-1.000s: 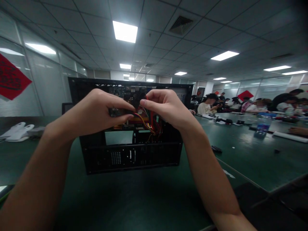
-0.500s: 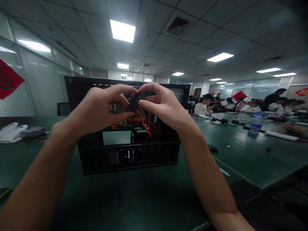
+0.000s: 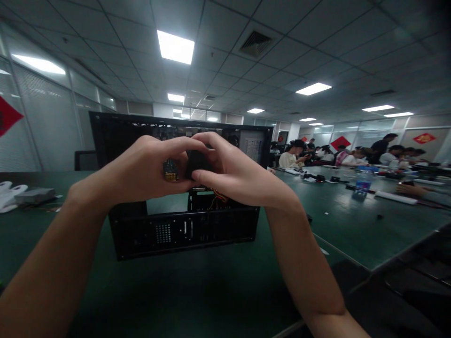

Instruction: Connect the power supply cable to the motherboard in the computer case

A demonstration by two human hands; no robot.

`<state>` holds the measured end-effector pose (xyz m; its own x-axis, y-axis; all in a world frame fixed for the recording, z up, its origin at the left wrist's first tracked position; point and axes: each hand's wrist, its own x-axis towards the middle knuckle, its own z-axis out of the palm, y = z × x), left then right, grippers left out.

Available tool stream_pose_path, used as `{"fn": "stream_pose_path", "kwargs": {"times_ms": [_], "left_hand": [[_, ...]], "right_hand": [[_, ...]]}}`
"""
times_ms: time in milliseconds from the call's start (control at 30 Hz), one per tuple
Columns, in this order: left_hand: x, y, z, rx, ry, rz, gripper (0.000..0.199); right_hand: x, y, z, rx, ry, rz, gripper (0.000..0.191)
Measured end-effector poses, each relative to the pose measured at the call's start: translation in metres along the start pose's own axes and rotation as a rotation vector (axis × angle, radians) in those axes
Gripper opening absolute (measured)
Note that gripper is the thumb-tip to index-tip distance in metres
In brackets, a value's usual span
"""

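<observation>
A black computer case (image 3: 211, 228) stands open on the green table, its circuit board (image 3: 171, 170) and coloured cables (image 3: 220, 199) partly visible inside. Before its opening, my left hand (image 3: 148, 166) and my right hand (image 3: 234, 171) meet around a dark, roundish part (image 3: 198, 161). The fingers of both hands are curled onto this part, the left from the left side and the right from the right. The fingertips touch along its top. Much of the part and the cables behind it is hidden by my hands.
At the left lie a grey box (image 3: 35, 195) and a white object (image 3: 9, 195). Across the table (image 3: 348, 230) on the right are a water bottle (image 3: 362, 180), a white bar (image 3: 396, 197) and black devices (image 3: 314, 178). Several people sit further back; one person's hand (image 3: 412, 188) rests at the right.
My right hand has moved slightly left and down, now covering more of the cables and the dark part. The view has shifted a little to the right.
</observation>
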<state>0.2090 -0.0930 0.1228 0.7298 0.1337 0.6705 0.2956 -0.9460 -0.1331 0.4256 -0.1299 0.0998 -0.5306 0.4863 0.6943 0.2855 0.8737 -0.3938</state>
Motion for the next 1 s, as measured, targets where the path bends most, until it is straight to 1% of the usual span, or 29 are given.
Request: {"fn": "stream_pose_path", "kwargs": {"times_ms": [100, 200, 367, 467, 600, 733, 867, 1000], "left_hand": [[0.0, -0.001, 0.0, 0.011, -0.015, -0.002, 0.052], [-0.001, -0.004, -0.001, 0.027, -0.002, -0.006, 0.055], [-0.002, -0.006, -0.003, 0.133, 0.025, 0.028, 0.054], [0.0, -0.006, 0.003, 0.175, 0.066, 0.056, 0.053], [0.003, -0.009, 0.014, 0.063, 0.113, 0.061, 0.054], [0.003, -0.013, 0.018, -0.029, 0.124, 0.051, 0.052], [0.002, -0.014, 0.019, -0.061, 0.103, -0.009, 0.05], [0.003, -0.012, 0.023, -0.1, 0.101, -0.029, 0.048]], "right_hand": [[-0.002, -0.003, 0.001, -0.038, -0.021, -0.039, 0.049], [-0.001, -0.004, 0.003, -0.048, -0.037, -0.06, 0.052], [0.002, 0.0, 0.001, -0.041, -0.019, -0.035, 0.057], [0.001, 0.002, -0.004, -0.038, -0.021, -0.024, 0.058], [-0.005, -0.004, -0.009, -0.06, -0.049, -0.056, 0.059], [-0.007, -0.009, -0.007, -0.078, -0.064, -0.067, 0.067], [-0.004, -0.003, -0.004, -0.044, -0.067, -0.058, 0.07], [-0.003, 0.001, -0.009, -0.015, -0.103, -0.055, 0.068]]}}
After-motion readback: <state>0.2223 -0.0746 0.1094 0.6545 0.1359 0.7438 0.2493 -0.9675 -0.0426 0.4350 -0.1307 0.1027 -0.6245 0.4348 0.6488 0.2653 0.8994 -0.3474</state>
